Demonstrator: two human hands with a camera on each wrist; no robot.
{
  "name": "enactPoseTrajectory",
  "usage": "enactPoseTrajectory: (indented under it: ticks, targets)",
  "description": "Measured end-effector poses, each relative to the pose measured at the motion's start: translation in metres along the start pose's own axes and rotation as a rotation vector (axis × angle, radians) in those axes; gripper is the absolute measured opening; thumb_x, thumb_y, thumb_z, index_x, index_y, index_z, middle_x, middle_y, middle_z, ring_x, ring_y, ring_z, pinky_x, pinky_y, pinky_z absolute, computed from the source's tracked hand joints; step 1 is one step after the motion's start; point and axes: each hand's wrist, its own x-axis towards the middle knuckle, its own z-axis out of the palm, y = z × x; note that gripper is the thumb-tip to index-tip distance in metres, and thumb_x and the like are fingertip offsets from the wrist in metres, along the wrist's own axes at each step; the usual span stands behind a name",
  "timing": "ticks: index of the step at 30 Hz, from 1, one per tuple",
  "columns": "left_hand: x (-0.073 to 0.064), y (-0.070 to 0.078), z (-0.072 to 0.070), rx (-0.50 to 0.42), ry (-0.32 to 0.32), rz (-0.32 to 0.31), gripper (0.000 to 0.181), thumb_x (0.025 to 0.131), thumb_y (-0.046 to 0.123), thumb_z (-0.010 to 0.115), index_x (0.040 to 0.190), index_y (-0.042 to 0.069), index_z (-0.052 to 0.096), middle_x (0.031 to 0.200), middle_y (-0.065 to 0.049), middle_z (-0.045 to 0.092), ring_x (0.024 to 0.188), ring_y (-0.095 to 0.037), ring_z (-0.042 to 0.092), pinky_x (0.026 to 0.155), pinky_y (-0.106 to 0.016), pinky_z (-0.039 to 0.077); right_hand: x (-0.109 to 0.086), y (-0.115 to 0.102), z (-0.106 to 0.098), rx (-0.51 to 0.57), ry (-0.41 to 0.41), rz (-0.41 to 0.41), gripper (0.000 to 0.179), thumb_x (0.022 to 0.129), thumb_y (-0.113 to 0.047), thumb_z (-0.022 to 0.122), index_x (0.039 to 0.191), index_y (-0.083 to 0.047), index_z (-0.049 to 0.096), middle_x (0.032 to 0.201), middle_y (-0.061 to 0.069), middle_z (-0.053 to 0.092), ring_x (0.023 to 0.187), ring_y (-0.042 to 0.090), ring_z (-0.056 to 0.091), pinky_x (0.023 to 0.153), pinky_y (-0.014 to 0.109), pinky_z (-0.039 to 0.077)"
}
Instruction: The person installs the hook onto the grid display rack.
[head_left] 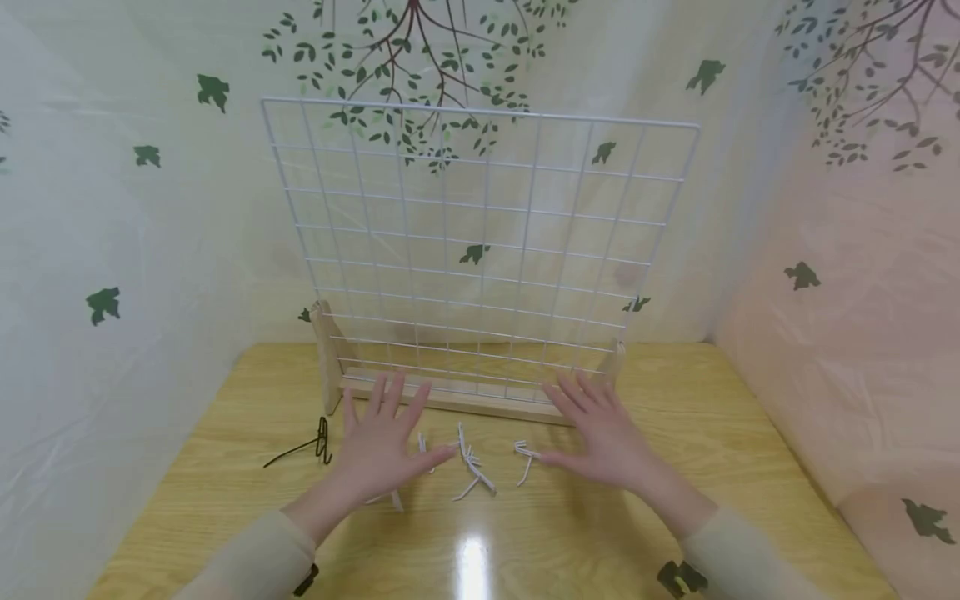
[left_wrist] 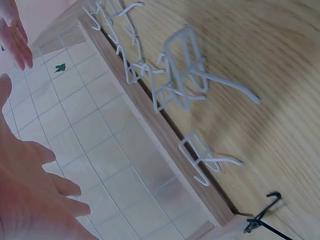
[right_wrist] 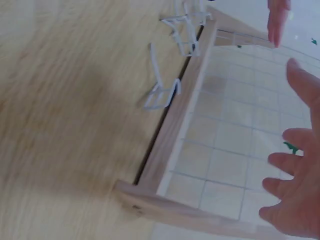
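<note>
The right grip [head_left: 603, 437], spread and empty, had the lone white hook [right_wrist: 158, 86] just below to its left, prong pointing away from the wooden stand [head_left: 465, 404]. The left grip [head_left: 381, 446] (spread too) was farther off, beyond the middle hooks [head_left: 468, 457].

Table [head_left: 555, 533] (wood-grained), white hooks [head_left: 470, 457], black hook [head_left: 322, 439], stand [head_left: 457, 402]
</note>
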Motion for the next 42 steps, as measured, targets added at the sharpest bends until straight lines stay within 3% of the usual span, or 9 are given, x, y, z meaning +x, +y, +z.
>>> enactPoseTrajectory:
  ticks: [4,9,15,23,28,31,37,42]
  targets:
    - [-0.008,-0.008,-0.001,-0.009,0.031,0.020,0.096,0.083,0.079,0.050,0.153,0.016,0.037,0.159,-0.020,0.022,0.146,-0.044,0.013,0.105,-0.076,-0.004,-0.009,0.009,0.000,0.092,0.059,-0.031,0.085,0.081,-0.049,0.076,0.146,-0.006,0.046,0.151,0.017,0.041,0.140,0.044,0.032,0.109,0.065,0.023]
    - [-0.018,-0.020,0.000,0.001,0.070,0.026,0.091,0.082,0.076,0.056,0.145,0.010,0.049,0.148,-0.021,0.044,0.139,-0.046,0.032,0.103,-0.079,0.007,-0.020,0.021,0.001,0.240,0.098,0.012,0.078,0.081,-0.036,0.081,0.144,-0.005,0.049,0.146,0.015,0.050,0.136,0.044,0.038,0.106,0.066,0.029]
    - [-0.025,-0.036,0.005,0.003,0.099,0.034,0.091,0.081,0.073,0.062,0.141,0.006,0.053,0.140,-0.022,0.053,0.131,-0.046,0.044,0.101,-0.078,0.017,-0.032,0.035,0.003,0.301,0.152,0.051,0.072,0.080,-0.028,0.082,0.142,-0.008,0.052,0.140,0.015,0.055,0.127,0.043,0.048,0.101,0.066,0.035]
    - [-0.029,-0.058,0.014,-0.144,0.117,-0.027,0.086,0.076,0.052,0.080,0.138,-0.001,0.053,0.129,-0.021,0.062,0.116,-0.043,0.058,0.099,-0.062,0.040,-0.042,0.051,-0.001,0.379,0.212,0.171,0.059,0.080,-0.021,0.083,0.132,-0.005,0.061,0.131,0.015,0.062,0.118,0.042,0.056,0.097,0.062,0.041]
    - [-0.034,-0.070,0.020,-0.223,0.112,-0.075,0.084,0.078,0.051,0.080,0.139,0.000,0.053,0.129,-0.020,0.062,0.112,-0.042,0.060,0.094,-0.056,0.047,-0.044,0.059,-0.009,0.436,0.213,0.267,0.051,0.086,-0.018,0.078,0.131,-0.003,0.061,0.131,0.014,0.063,0.123,0.040,0.053,0.100,0.059,0.039]
    - [-0.038,-0.073,0.025,-0.269,0.113,-0.084,0.079,0.079,0.047,0.080,0.137,0.001,0.055,0.129,-0.020,0.062,0.114,-0.042,0.059,0.095,-0.056,0.046,-0.044,0.064,-0.012,0.444,0.223,0.302,0.048,0.089,-0.019,0.076,0.132,-0.004,0.060,0.130,0.012,0.064,0.124,0.035,0.053,0.102,0.049,0.041]
    - [-0.043,-0.076,0.029,-0.366,0.120,-0.075,0.071,0.079,0.038,0.083,0.134,0.001,0.058,0.123,-0.018,0.066,0.114,-0.041,0.060,0.097,-0.057,0.045,-0.042,0.076,-0.016,0.490,0.239,0.345,0.045,0.094,-0.022,0.070,0.134,-0.006,0.058,0.128,0.011,0.065,0.123,0.031,0.052,0.097,0.008,0.033]
    - [-0.046,-0.079,0.034,-0.414,0.144,-0.065,0.067,0.078,0.038,0.084,0.132,0.003,0.061,0.113,-0.013,0.071,0.106,-0.038,0.064,0.092,-0.058,0.047,-0.036,0.084,-0.020,0.544,0.267,0.364,0.046,0.095,-0.022,0.069,0.136,-0.004,0.056,0.129,0.013,0.064,0.120,0.005,0.052,0.095,0.005,0.033]
